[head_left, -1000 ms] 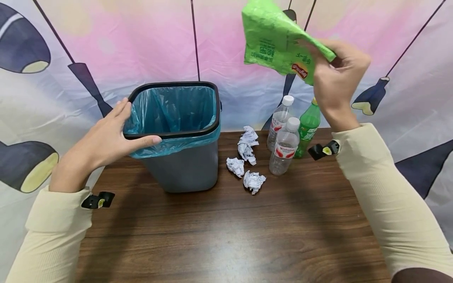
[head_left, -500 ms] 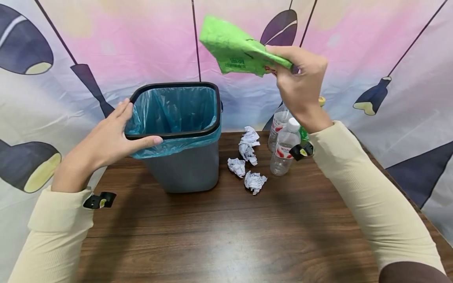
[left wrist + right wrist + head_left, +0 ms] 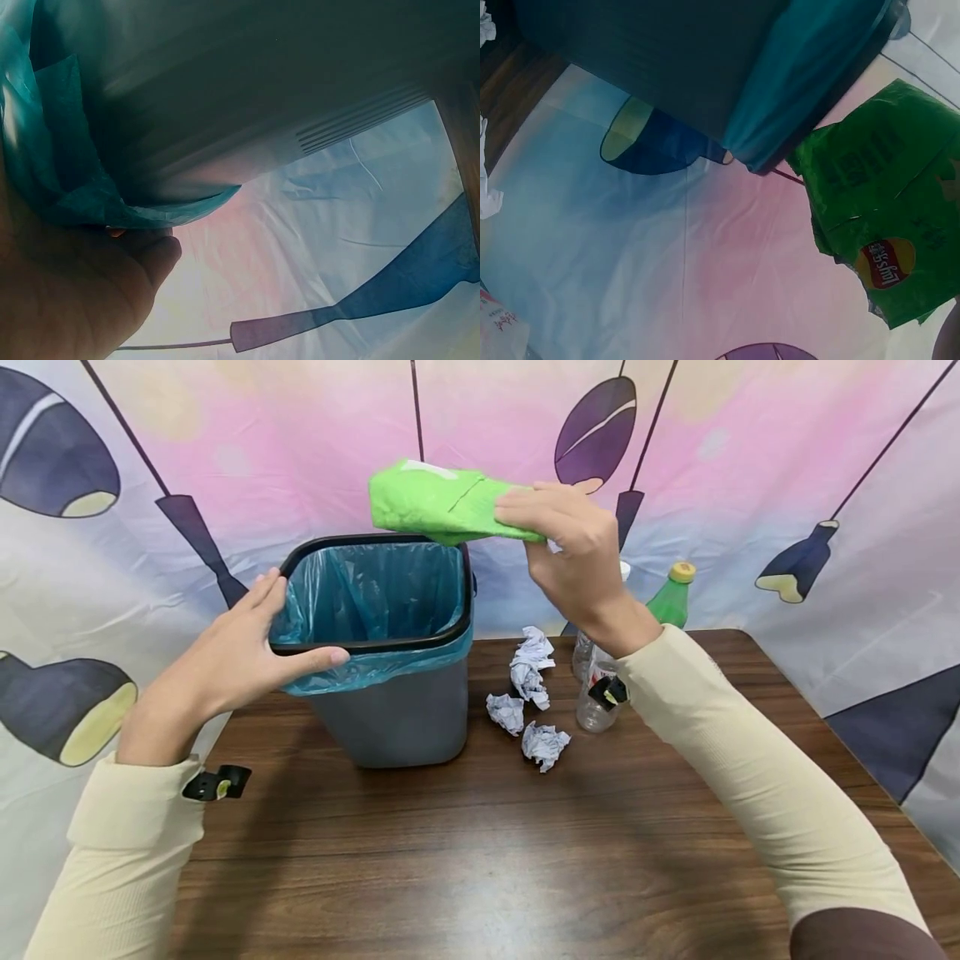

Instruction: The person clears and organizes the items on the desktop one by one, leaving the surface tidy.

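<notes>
A grey trash bin [image 3: 397, 718] with a black rim stands at the back of the table, lined with a blue plastic bag [image 3: 352, 675]. My left hand [image 3: 225, 660] rests at its left front corner, fingers extended along the side and thumb straight across the front. In the left wrist view, my left hand [image 3: 82, 292] lies against the liner's overhanging edge. My right hand [image 3: 573, 547] pinches a crumpled green chip bag [image 3: 431, 506] by one end. Its far end hangs over the bin's back right rim. A red and yellow logo shows on the chip bag [image 3: 889, 202] in the right wrist view.
Right of the bin lie three crumpled paper balls [image 3: 545, 745] on the wooden table [image 3: 465, 852]. Two clear plastic bottles [image 3: 596, 714] and a green bottle [image 3: 671, 597] with a yellow cap stand beyond, partly hidden by the right arm. A patterned cloth [image 3: 315, 443] hangs behind.
My right hand has carried the chip bag leftward and down, from above the bottles to over the bin's rim. My left hand stays at the bin's corner.
</notes>
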Action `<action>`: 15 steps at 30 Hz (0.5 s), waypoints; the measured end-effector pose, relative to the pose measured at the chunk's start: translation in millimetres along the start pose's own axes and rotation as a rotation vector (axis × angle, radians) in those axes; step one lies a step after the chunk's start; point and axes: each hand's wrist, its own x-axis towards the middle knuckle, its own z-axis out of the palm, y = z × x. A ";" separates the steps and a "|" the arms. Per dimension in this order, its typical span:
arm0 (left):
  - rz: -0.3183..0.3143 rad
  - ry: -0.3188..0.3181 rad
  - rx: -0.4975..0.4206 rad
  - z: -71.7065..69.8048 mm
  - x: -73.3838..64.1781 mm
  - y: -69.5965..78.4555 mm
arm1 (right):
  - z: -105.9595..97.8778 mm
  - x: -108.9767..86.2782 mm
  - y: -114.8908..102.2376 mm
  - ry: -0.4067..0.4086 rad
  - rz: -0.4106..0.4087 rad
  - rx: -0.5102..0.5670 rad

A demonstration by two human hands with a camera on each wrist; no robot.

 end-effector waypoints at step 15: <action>0.001 -0.006 0.003 -0.6 2.3 1.9 | 17.8 -6.6 -5.8 -0.180 -0.128 0.016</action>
